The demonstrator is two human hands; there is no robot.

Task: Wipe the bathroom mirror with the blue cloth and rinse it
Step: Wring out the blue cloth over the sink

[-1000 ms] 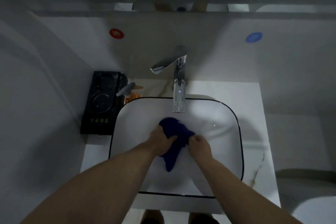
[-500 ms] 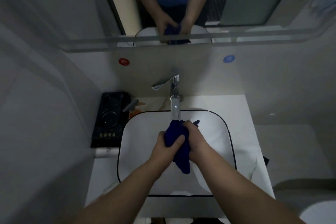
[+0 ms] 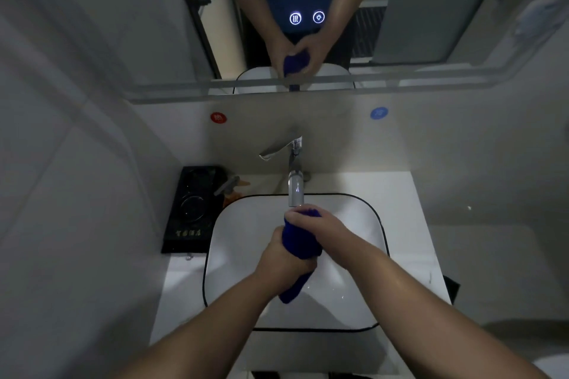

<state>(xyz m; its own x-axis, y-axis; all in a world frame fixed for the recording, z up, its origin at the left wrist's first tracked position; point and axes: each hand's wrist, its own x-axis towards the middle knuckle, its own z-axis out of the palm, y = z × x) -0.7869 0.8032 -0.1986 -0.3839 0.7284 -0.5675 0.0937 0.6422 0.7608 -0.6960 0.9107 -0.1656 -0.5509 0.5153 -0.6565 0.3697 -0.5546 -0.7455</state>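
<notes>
The blue cloth (image 3: 300,241) is bunched into a roll over the white sink basin (image 3: 243,231), just below the chrome faucet (image 3: 295,186). My left hand (image 3: 284,264) grips its lower part, and a tail of cloth hangs out below that fist. My right hand (image 3: 317,226) grips the upper part, fingers curled over the top. The mirror (image 3: 431,9) above reflects both hands squeezing the cloth. I cannot tell whether water is running.
A black tray (image 3: 191,212) with glasses stands left of the basin, beside a spray bottle (image 3: 231,189). Red (image 3: 218,117) and blue (image 3: 379,113) round stickers mark the wall. Two lit touch icons (image 3: 307,18) glow in the mirror. White counter (image 3: 403,194) surrounds the basin.
Both hands have gathered the loose cloth into a tight roll and brought it up under the faucet spout. The view has tilted up, bringing the mirror into sight.
</notes>
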